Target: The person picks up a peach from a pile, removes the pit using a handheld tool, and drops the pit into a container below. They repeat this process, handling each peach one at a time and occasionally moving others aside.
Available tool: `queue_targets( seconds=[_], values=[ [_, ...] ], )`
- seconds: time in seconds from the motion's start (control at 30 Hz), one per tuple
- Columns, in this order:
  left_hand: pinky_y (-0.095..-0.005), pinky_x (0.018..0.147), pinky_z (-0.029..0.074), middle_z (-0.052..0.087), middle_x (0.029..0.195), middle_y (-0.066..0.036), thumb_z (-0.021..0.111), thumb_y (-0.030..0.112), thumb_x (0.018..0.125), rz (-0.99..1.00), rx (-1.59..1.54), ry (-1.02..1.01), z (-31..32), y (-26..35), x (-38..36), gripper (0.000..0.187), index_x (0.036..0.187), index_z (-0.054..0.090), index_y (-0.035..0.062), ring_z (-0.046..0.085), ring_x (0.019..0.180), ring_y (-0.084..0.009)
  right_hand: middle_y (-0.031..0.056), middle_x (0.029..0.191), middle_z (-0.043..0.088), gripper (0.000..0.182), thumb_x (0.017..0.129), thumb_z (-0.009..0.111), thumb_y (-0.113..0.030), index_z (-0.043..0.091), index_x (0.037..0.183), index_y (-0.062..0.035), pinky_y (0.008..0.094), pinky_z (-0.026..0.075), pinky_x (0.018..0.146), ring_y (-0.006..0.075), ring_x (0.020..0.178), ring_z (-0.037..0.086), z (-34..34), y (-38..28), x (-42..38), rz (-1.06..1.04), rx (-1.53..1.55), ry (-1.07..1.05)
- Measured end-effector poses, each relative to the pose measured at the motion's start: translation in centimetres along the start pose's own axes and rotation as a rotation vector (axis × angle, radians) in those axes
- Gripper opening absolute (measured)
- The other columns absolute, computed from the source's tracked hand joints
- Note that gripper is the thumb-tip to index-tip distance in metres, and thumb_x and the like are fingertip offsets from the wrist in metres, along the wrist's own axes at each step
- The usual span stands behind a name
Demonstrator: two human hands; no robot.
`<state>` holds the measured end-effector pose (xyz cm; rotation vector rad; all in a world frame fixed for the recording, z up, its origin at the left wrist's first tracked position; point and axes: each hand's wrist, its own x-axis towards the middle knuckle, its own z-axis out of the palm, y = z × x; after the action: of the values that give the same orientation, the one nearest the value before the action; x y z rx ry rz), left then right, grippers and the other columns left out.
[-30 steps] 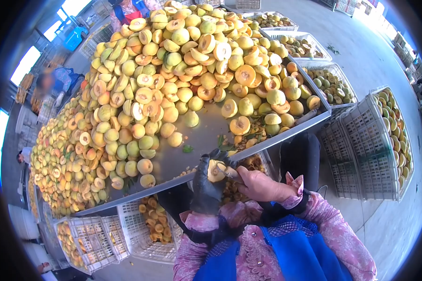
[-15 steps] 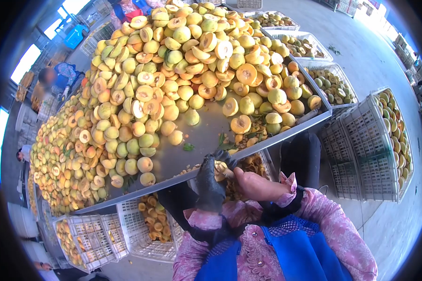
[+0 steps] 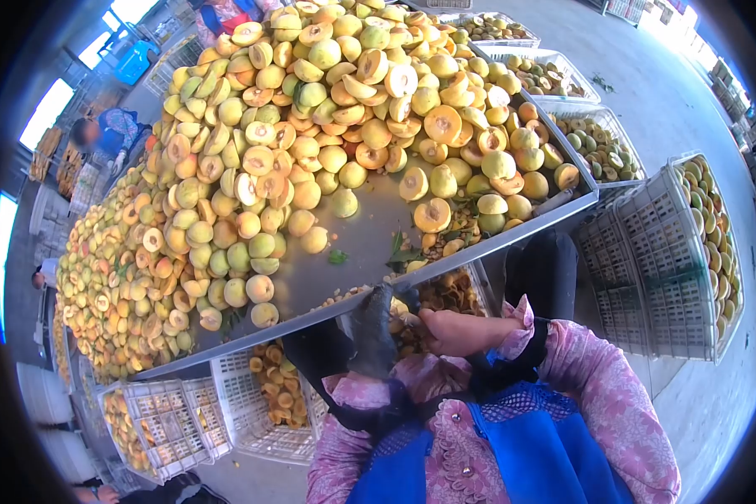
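My left hand (image 3: 373, 329), in a dark glove, is curled around a halved yellow peach (image 3: 399, 309), just below the metal table's near edge. My bare right hand (image 3: 460, 331) is closed right beside it, knuckles up. Whatever sits inside the right fingers is hidden. Below both hands stands a crate of cut peach pieces (image 3: 449, 292). Ahead, a large heap of halved peaches (image 3: 286, 160) covers much of the metal table (image 3: 311, 277). Pits and a few green leaves lie near the edge.
White crates of peaches (image 3: 647, 252) stand on the right, with more crates (image 3: 601, 126) along the table's far right side. Another crate (image 3: 244, 412) is at lower left. Other people (image 3: 113, 134) are at the left and far side. The raised table rim (image 3: 479, 250) runs before me.
Both hands have dropped slightly, away from the table rim. The left glove's fingers now reach less over the peach half. The heap looks the same.
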<state>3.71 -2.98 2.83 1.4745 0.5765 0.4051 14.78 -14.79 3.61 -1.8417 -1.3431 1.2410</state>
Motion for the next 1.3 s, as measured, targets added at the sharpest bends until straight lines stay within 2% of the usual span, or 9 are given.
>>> queue_targets(
  seconds=[0.2,0.3,0.53,0.83,0.9,1.0,1.07,1.2,1.3],
  values=[
    [-0.0295,0.075,0.050,0.065,0.092,-0.010,0.034,0.022,0.095,-0.135,-0.248,0.088,0.4,-1.8,-0.3,0.036,0.096,0.062,-0.0015,0.062,0.082,-0.0164,0.0290,0.078,0.059,0.026,0.082,0.050,-0.009,0.042,0.098,0.0096,0.0464,0.047,0.064,0.0432,0.077,0.060,0.7,0.2,0.2,0.056,-0.102,-0.052],
    [-0.0317,0.085,0.045,0.063,0.094,-0.008,0.042,0.020,0.094,0.330,0.406,0.125,-2.5,-11.8,0.9,0.027,0.097,0.062,0.0018,0.058,0.088,-0.0176,0.0272,0.078,0.060,0.028,0.079,0.052,-0.011,0.050,0.099,0.0081,0.0464,0.047,0.064,0.0426,0.075,0.061,1.1,2.3,0.9,-0.170,-0.241,-0.131],
    [-0.0280,0.067,0.045,0.060,0.093,-0.005,0.051,0.024,0.090,-0.067,-0.121,0.260,0.2,-1.5,-0.6,0.024,0.097,0.062,0.0029,0.053,0.077,-0.0118,0.0150,0.076,0.061,0.029,0.077,0.053,-0.013,0.053,0.101,0.0025,0.0384,0.047,0.062,0.0264,0.067,0.060,1.0,3.2,1.6,-0.046,-0.089,-0.130],
    [-0.0246,0.062,0.045,0.060,0.080,-0.004,0.057,0.027,0.087,-0.241,-0.684,0.295,0.2,-0.4,-1.2,0.027,0.095,0.059,0.0017,0.055,0.072,-0.0119,-0.0009,0.055,0.040,0.008,0.083,0.052,-0.009,0.045,0.085,-0.0056,0.0211,0.024,0.036,0.0064,0.040,0.034,1.3,2.2,-0.5,0.106,1.188,-0.549],
    [-0.0278,0.064,0.049,0.061,0.078,-0.005,0.058,0.012,0.085,0.353,-0.070,0.439,-0.1,-0.1,-0.8,0.014,0.092,0.059,-0.0002,0.058,0.067,-0.0149,-0.0007,0.055,0.041,0.010,0.082,0.053,-0.009,0.045,0.088,-0.0051,0.0211,0.025,0.037,0.0068,0.040,0.035,1.0,2.5,-1.1,0.061,1.231,-0.531],
    [-0.0320,0.077,0.049,0.061,0.093,-0.010,0.068,0.006,0.077,0.433,0.733,0.563,-7.5,-0.9,-2.9,0.023,0.096,0.057,-0.0018,0.059,0.090,-0.0199,0.0079,0.062,0.054,0.024,0.083,0.051,-0.005,0.046,0.106,-0.0034,0.0285,0.039,0.042,0.0164,0.046,0.051,0.8,4.8,-0.4,0.013,0.904,-0.354],
    [-0.0348,0.083,0.046,0.062,0.094,-0.013,0.066,0.013,0.078,0.344,-0.002,0.648,-13.4,-3.0,-3.7,0.029,0.102,0.058,-0.0027,0.059,0.094,-0.0231,0.0150,0.064,0.057,0.033,0.082,0.047,-0.009,0.044,0.112,0.0031,0.0315,0.043,0.041,0.0200,0.044,0.055,5.6,14.3,2.3,-0.051,-0.260,-0.189],
    [-0.0405,0.086,0.044,0.059,0.103,-0.019,0.058,0.016,0.083,0.310,1.374,0.776,-19.2,-0.5,-5.1,0.029,0.105,0.058,-0.0021,0.057,0.094,-0.0332,0.0229,0.073,0.061,0.042,0.082,0.044,-0.010,0.039,0.119,0.0072,0.0356,0.048,0.045,0.0259,0.053,0.062,2.2,8.1,0.1,0.134,-0.124,-0.230],
    [-0.0344,0.085,0.045,0.060,0.104,-0.016,0.060,0.014,0.082,0.216,0.818,0.639,-14.9,1.5,-0.3,0.031,0.109,0.058,-0.0024,0.057,0.095,-0.0254,0.0228,0.075,0.062,0.039,0.083,0.043,-0.013,0.041,0.116,0.0074,0.0364,0.049,0.045,0.0272,0.055,0.063,1.4,7.2,0.1,0.322,-0.088,-0.198]
  ],
)
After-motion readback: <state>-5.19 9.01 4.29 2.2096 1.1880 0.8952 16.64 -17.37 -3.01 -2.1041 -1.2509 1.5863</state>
